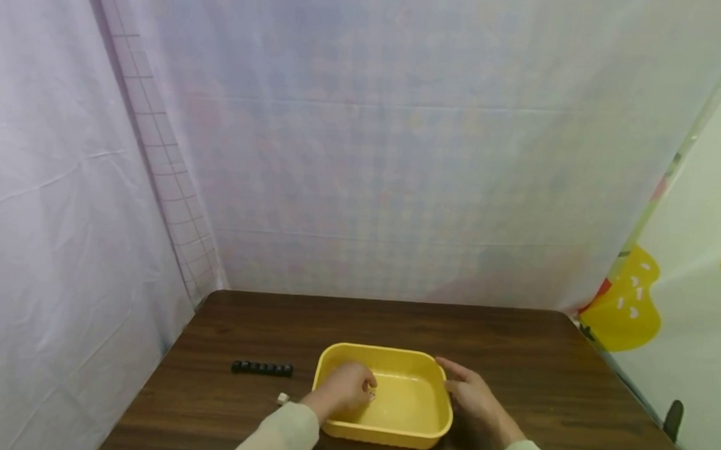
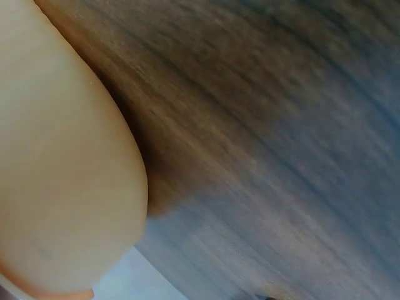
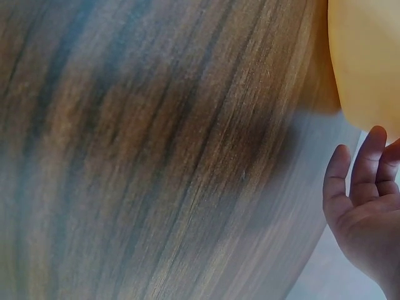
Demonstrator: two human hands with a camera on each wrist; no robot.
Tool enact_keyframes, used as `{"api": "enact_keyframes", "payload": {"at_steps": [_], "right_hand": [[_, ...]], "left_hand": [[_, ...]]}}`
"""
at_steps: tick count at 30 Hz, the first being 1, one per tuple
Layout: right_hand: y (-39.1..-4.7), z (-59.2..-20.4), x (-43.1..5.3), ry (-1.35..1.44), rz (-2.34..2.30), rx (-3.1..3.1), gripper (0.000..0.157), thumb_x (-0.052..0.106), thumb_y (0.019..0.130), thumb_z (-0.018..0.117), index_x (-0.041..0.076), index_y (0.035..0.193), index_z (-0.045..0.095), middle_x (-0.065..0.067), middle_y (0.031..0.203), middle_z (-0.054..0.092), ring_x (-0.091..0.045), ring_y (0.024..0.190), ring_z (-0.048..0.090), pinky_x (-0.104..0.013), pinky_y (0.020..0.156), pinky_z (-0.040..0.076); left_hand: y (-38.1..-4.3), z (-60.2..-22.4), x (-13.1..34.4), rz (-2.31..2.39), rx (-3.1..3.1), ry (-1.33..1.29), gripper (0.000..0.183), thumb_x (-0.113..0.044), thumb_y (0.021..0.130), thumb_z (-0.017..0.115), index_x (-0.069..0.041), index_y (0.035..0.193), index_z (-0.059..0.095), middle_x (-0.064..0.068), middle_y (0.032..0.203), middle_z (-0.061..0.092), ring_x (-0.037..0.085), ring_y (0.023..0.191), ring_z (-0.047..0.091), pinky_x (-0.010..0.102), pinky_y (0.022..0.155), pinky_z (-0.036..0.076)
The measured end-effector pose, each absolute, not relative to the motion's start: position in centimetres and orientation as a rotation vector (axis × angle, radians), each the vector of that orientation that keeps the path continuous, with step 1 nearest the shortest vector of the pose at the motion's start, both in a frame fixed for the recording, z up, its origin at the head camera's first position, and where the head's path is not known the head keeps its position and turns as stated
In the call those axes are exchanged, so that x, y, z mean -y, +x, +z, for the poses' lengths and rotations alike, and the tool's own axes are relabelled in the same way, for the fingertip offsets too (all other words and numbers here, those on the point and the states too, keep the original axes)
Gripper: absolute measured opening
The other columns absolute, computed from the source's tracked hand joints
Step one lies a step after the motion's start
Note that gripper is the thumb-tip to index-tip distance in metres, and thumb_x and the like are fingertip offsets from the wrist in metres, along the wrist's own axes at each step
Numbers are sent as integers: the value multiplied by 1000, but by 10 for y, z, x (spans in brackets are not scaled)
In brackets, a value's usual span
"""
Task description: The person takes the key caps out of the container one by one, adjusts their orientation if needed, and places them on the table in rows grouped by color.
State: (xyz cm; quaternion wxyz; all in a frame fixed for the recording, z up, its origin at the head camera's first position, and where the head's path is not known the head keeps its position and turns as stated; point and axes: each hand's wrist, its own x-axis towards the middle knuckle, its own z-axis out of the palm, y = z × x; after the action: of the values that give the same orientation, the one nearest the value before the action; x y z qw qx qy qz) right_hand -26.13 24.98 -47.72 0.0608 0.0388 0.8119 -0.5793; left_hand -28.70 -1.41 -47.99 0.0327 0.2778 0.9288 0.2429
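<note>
A yellow plastic basin (image 1: 411,437) sits on the dark wooden table. My left hand (image 1: 349,387) reaches over its left rim, fingers curled down inside. At those fingertips a small whitish piece (image 1: 372,395) shows, mostly covered by the hand. Along the right side, my right hand (image 1: 472,395) touches the basin's rim with extended fingers. The right wrist view has this hand's fingers (image 3: 369,165) fairly straight by the basin's wall (image 3: 369,62). Only the basin's outer wall (image 2: 75,162) and table show in the left wrist view; the left hand is hidden there.
Left of the basin lies a row of several small black blocks (image 1: 261,368). A small whitish cube (image 1: 283,399) rests close to the left sleeve (image 1: 285,431). Pale curtains (image 1: 388,152) hang behind the table (image 1: 512,346) and along both sides.
</note>
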Motion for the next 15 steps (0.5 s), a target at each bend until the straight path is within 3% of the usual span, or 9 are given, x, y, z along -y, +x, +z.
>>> {"api": "enact_keyframes", "payload": {"at_steps": [4, 10, 15], "right_hand": [[-261, -477, -250, 120, -1742, -2472, 52, 1, 93, 53, -2, 144, 47, -2, 60, 47, -13, 48, 38, -26, 48, 38], [-262, -478, -250, 104, -1766, -2456, 51, 1, 94, 53, -3, 145, 46, -1, 58, 46, -12, 47, 37, -26, 47, 37], [-261, -478, -250, 101, -1765, -2441, 52, 1, 94, 51, -3, 145, 45, -1, 58, 46, -12, 47, 36, -25, 47, 37]], "left_hand": [[-286, -481, 12, 666, -2895, 862, 27, -1, 73, 68, -11, 96, 78, -9, 82, 67, 3, 70, 52, 23, 69, 48], [-286, -482, 12, 598, -2920, 922, 16, -3, 72, 70, -17, 77, 75, -14, 69, 58, 4, 61, 46, 22, 59, 42], [-287, -478, 12, 721, -2874, 918, 11, -3, 77, 69, -13, 74, 73, -11, 67, 59, 3, 59, 45, 20, 57, 42]]}}
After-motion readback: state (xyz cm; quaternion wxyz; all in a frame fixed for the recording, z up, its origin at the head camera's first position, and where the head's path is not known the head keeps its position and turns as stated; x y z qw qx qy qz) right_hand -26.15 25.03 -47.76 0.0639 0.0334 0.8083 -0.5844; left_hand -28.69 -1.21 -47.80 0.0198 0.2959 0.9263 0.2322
